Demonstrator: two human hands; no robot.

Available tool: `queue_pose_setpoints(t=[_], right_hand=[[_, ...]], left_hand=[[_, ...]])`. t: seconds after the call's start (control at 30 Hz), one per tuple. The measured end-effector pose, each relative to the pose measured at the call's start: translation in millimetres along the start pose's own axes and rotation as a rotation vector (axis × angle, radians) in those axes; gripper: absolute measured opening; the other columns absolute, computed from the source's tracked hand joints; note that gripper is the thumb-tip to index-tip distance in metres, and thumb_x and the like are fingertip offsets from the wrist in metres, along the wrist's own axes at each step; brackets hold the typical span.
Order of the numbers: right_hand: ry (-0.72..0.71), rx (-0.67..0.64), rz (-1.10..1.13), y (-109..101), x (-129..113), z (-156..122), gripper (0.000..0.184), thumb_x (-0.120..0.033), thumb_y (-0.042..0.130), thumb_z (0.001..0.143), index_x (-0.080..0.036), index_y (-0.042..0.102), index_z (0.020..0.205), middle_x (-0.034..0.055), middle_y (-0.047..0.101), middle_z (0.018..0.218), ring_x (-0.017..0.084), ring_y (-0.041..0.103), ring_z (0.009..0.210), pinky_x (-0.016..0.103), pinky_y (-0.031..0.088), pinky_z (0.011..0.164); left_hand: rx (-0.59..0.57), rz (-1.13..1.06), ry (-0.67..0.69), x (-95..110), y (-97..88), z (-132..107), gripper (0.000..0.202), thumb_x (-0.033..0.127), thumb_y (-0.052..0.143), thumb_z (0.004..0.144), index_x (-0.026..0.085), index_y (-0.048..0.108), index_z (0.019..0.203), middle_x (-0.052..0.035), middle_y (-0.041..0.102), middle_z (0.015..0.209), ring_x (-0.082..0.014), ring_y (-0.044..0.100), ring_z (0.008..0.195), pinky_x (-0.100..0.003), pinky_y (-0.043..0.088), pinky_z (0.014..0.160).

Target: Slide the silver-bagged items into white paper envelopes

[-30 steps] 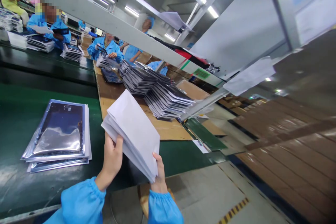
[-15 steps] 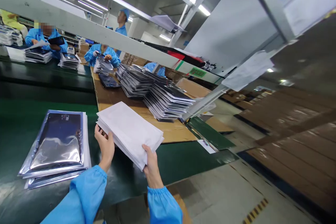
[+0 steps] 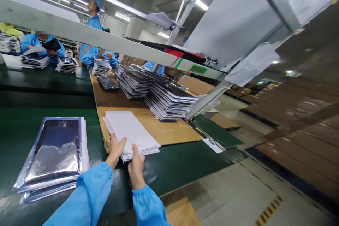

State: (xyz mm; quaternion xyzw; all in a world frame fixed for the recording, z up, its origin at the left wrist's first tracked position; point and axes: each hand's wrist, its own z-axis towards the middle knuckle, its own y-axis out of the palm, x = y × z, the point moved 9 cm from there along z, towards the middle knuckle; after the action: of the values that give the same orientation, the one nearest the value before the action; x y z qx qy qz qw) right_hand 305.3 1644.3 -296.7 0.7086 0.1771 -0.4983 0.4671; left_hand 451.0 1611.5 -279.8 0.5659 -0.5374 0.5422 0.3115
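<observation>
A small stack of flat white sheets (image 3: 134, 129) lies low over the near edge of a cardboard sheet (image 3: 169, 132). My left hand (image 3: 116, 149) grips its left side, thumb on top. At the near right corner my right hand (image 3: 136, 166) holds the stack, thumb above and fingers partly hidden beneath. To the left, flat dark panels in clear plastic bags (image 3: 57, 150) are piled with white sheets between them on the green tabletop (image 3: 92, 111).
Tall stacks of bagged panels (image 3: 169, 100) stand further back on the cardboard. A metal frame post (image 3: 209, 102) rises at the right, below a white shelf beam (image 3: 111, 39). Co-workers in blue (image 3: 99, 56) sit across the table. Floor (image 3: 219, 190) shows at lower right.
The white stack has come down and slightly left, from above the table onto the cardboard's edge. My hands have drawn closer together. A standing person in the background has shifted left.
</observation>
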Motion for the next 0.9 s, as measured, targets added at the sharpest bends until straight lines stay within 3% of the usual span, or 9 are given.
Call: queue_pose_setpoints(t=[0.17, 0.23, 0.3, 0.4, 0.47, 0.57, 0.63, 0.77, 0.9], right_hand=[[0.102, -0.144, -0.064, -4.9, 7.5, -15.2, 0.066, -0.038, 0.068, 0.071, -0.024, 0.042, 0.130, 0.0044, 0.057, 0.129, 0.019, 0.058, 0.111, 0.037, 0.045, 0.099], [0.161, -0.115, -0.204, -29.4, 6.7, -13.1, 0.063, -0.047, 0.064, 0.072, -0.022, 0.046, 0.127, 0.0084, 0.059, 0.125, 0.024, 0.058, 0.111, 0.041, 0.049, 0.093], [0.136, 0.024, -0.335, -66.4, -8.4, -1.8, 0.071, -0.053, 0.061, 0.070, -0.020, 0.041, 0.130, 0.0130, 0.053, 0.132, 0.028, 0.050, 0.121, 0.046, 0.047, 0.094], [-0.029, 0.192, -0.420, -104.8, -49.1, 28.3, 0.081, -0.053, 0.059, 0.069, -0.021, 0.028, 0.136, 0.0119, 0.030, 0.149, 0.025, 0.026, 0.137, 0.043, 0.030, 0.109], [-0.083, 0.148, -0.467, -104.8, -66.2, 54.3, 0.074, -0.049, 0.065, 0.065, -0.018, 0.043, 0.128, 0.0123, 0.038, 0.144, 0.025, 0.033, 0.133, 0.038, 0.027, 0.110], [-0.024, -0.026, -0.520, -85.4, -64.5, 86.7, 0.053, -0.043, 0.073, 0.056, -0.013, 0.064, 0.098, 0.0146, 0.064, 0.115, 0.030, 0.054, 0.114, 0.039, 0.039, 0.101], [0.013, -0.101, -0.535, -74.7, -56.8, 97.1, 0.043, -0.039, 0.076, 0.054, -0.014, 0.068, 0.088, 0.0124, 0.069, 0.104, 0.030, 0.058, 0.109, 0.039, 0.043, 0.097], [0.061, -0.139, -0.518, -70.3, -43.3, 101.2, 0.048, -0.034, 0.079, 0.050, -0.017, 0.064, 0.093, 0.0088, 0.072, 0.094, 0.028, 0.064, 0.097, 0.039, 0.050, 0.087], [0.097, -0.165, -0.476, -69.2, -41.8, 103.1, 0.044, -0.031, 0.080, 0.049, -0.017, 0.064, 0.088, 0.0073, 0.073, 0.087, 0.026, 0.067, 0.087, 0.037, 0.052, 0.080]], left_hand=[[0.017, 0.162, -0.055, -7.6, -2.6, 4.5, 0.065, 0.041, 0.062, 0.069, 0.015, 0.038, 0.124, -0.0188, 0.035, 0.133, -0.0336, 0.034, 0.128, -0.040, 0.027, 0.103], [0.024, 0.213, -0.052, -6.3, -3.7, 3.4, 0.064, 0.040, 0.062, 0.069, 0.016, 0.038, 0.123, -0.0172, 0.034, 0.133, -0.0336, 0.033, 0.128, -0.041, 0.027, 0.103], [0.020, 0.248, -0.040, -4.1, -4.1, 2.6, 0.058, 0.039, 0.061, 0.069, 0.017, 0.041, 0.119, -0.0154, 0.035, 0.132, -0.0330, 0.036, 0.125, -0.041, 0.029, 0.101], [0.012, 0.282, -0.027, -2.0, -4.7, 4.3, 0.052, 0.039, 0.061, 0.069, 0.018, 0.045, 0.113, -0.0150, 0.037, 0.130, -0.0328, 0.038, 0.123, -0.041, 0.032, 0.099], [0.019, 0.296, -0.037, -2.8, -6.8, 7.8, 0.054, 0.041, 0.061, 0.069, 0.016, 0.045, 0.114, -0.0169, 0.037, 0.129, -0.0340, 0.038, 0.123, -0.042, 0.032, 0.099], [0.021, 0.302, -0.043, -5.1, -10.7, 15.6, 0.058, 0.045, 0.061, 0.069, 0.014, 0.045, 0.115, -0.0187, 0.037, 0.127, -0.0340, 0.038, 0.124, -0.039, 0.034, 0.099], [0.015, 0.300, -0.033, -6.4, -13.7, 20.9, 0.059, 0.046, 0.062, 0.068, 0.010, 0.047, 0.113, -0.0206, 0.038, 0.126, -0.0335, 0.038, 0.125, -0.036, 0.035, 0.100], [0.013, 0.315, 0.021, -5.5, -17.8, 24.8, 0.057, 0.044, 0.064, 0.066, 0.009, 0.050, 0.108, -0.0214, 0.041, 0.121, -0.0337, 0.041, 0.122, -0.036, 0.035, 0.100], [0.010, 0.352, 0.097, 3.9, -13.0, 14.0, 0.052, 0.040, 0.063, 0.068, 0.012, 0.049, 0.109, -0.0184, 0.042, 0.119, -0.0342, 0.041, 0.121, -0.041, 0.034, 0.099]])
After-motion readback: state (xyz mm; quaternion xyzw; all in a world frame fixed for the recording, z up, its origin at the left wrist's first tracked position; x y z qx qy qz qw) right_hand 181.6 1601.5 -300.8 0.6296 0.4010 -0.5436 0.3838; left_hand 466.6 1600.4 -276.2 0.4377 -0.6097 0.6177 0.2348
